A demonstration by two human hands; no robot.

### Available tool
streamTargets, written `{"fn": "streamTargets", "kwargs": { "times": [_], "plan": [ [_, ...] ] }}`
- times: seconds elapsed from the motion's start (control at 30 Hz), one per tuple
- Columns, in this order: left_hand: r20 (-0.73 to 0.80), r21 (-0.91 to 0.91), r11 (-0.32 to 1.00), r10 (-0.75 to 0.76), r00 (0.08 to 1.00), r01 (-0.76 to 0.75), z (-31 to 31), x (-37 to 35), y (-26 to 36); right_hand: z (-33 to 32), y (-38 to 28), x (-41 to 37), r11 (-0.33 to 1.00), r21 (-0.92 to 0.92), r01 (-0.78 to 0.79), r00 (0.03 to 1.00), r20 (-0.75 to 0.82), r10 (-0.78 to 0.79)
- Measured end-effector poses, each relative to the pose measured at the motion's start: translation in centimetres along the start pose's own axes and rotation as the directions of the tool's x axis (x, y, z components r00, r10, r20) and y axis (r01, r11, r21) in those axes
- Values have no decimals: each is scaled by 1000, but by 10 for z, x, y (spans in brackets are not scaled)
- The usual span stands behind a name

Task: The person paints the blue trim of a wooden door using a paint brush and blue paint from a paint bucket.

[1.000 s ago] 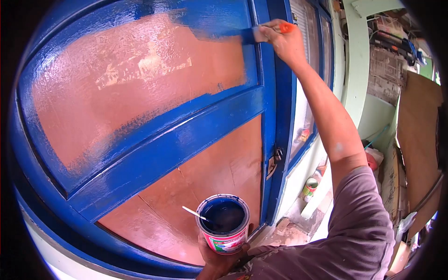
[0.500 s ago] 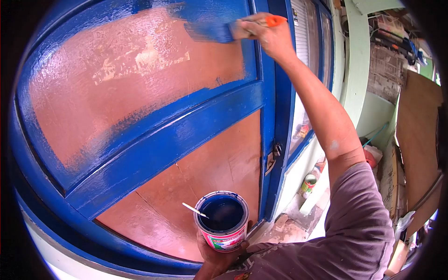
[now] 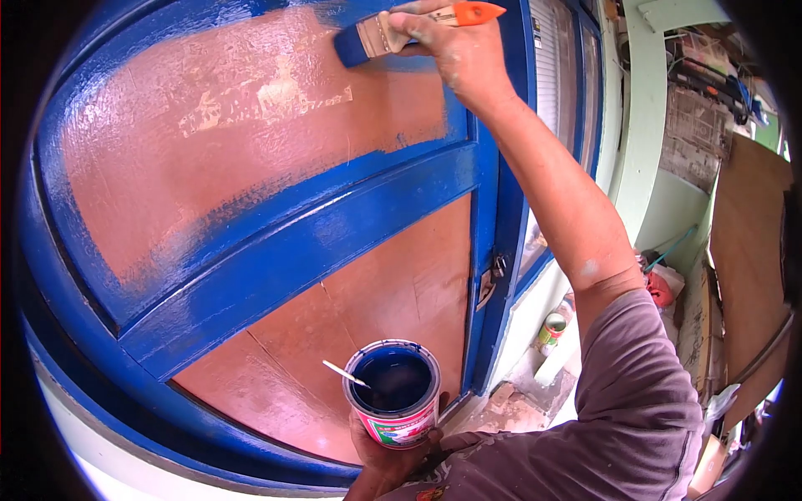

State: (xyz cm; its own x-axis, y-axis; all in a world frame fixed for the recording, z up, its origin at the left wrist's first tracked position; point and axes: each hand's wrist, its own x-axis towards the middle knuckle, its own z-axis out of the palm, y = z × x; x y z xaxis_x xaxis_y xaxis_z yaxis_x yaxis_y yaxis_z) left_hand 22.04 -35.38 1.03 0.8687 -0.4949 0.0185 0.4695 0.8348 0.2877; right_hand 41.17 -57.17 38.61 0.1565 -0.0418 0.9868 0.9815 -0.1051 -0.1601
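Observation:
My right hand (image 3: 455, 46) grips a flat paintbrush (image 3: 373, 38) with an orange-tipped handle, its bristles coated blue and against the upper panel of a door. That brown panel (image 3: 167, 159) has blue paint around its edges and pale patches near its middle. Low in front of me, my left hand (image 3: 384, 455) holds a paint can (image 3: 401, 424) from below, its fingers partly hidden. Dark blue paint (image 3: 397, 380) fills part of the can, and a thin white stick (image 3: 344, 372) leans out over the rim.
A blue rail (image 3: 309, 259) crosses the door above a brown lower panel (image 3: 351, 292). At its right edge hangs a padlock on a latch (image 3: 494, 271). A small open tin (image 3: 551, 329) stands by the wall. Brown boards (image 3: 748, 250) lean at the far right.
My right hand has drawn the brush left along the upper panel, and the bristles have left the motion blur. The left hand and can stay nearly in place.

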Motion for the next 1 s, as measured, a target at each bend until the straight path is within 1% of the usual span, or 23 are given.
{"fn": "streamTargets", "kwargs": {
  "times": [0.03, 0.13, 0.2, 0.27, 0.3, 0.4, 0.43, 0.47, 0.5, 0.57, 0.67, 0.7, 0.8, 0.87, 0.93, 0.97, 1.0],
  "plan": [
    [21, -24, 1000, -6, 1000, 7, 1, 0, 1, 0, 2, 2, 993, 122, 2, 1000, -4, -2],
    [92, -121, 990, -57, 994, 68, 7, 0, 4, -41, 42, -3, 990, -118, -79, 997, -17, 78],
    [60, -97, 993, -67, 996, 73, 2, -2, 8, -74, 61, -12, 970, -221, -105, 992, -85, 88],
    [13, -48, 997, -56, 998, 57, -7, -3, 12, -91, 53, -22, 874, -459, -162, 982, -160, 98],
    [-21, -13, 999, -43, 999, 42, -13, -4, 13, -94, 50, -26, 800, -567, -195, 975, -199, 96],
    [-101, 203, 979, 30, 994, -9, -7, -9, 10, -73, 72, -26, 907, -378, -188, 979, -148, 141],
    [-87, 203, 979, 32, 996, -14, -6, -9, 9, -53, 71, -25, 943, -286, -169, 983, -116, 142],
    [-74, 203, 979, 34, 997, -18, -5, -9, 9, -29, 46, -25, 963, -239, -127, 990, -87, 109],
    [-28, 113, 994, 5, 1000, -2, -9, -8, 9, -10, 20, -24, 969, -222, -106, 994, -47, 98],
    [20, 24, 999, -26, 999, 25, -11, -5, 7, 15, -5, -20, 992, -114, -51, 998, 17, 53],
    [18, 25, 999, -43, 999, 42, -10, -2, 4, 20, -8, -9, 997, 74, -4, 996, 90, -2],
    [20, 23, 999, -45, 999, 44, -10, -1, 3, 14, 5, -9, 995, 98, 22, 999, 43, -26],
    [74, -74, 994, -75, 994, 81, -13, -2, 3, -35, 41, -8, 992, -115, -60, 998, -1, 61],
    [80, -118, 989, -86, 993, 95, -13, -2, 5, -67, 56, -12, 964, -262, -44, 994, -107, 16],
    [25, -111, 989, -94, 995, 96, -8, -3, 7, -75, 47, -14, 863, -499, -80, 982, -186, -16],
    [37, -127, 986, -102, 994, 106, -8, -3, 8, -73, 43, -10, 775, -622, -113, 981, -191, -11],
    [50, -143, 983, -109, 993, 115, -9, -2, 8, -64, 43, -5, 838, -542, -65, 989, -145, -17]
  ]
}}
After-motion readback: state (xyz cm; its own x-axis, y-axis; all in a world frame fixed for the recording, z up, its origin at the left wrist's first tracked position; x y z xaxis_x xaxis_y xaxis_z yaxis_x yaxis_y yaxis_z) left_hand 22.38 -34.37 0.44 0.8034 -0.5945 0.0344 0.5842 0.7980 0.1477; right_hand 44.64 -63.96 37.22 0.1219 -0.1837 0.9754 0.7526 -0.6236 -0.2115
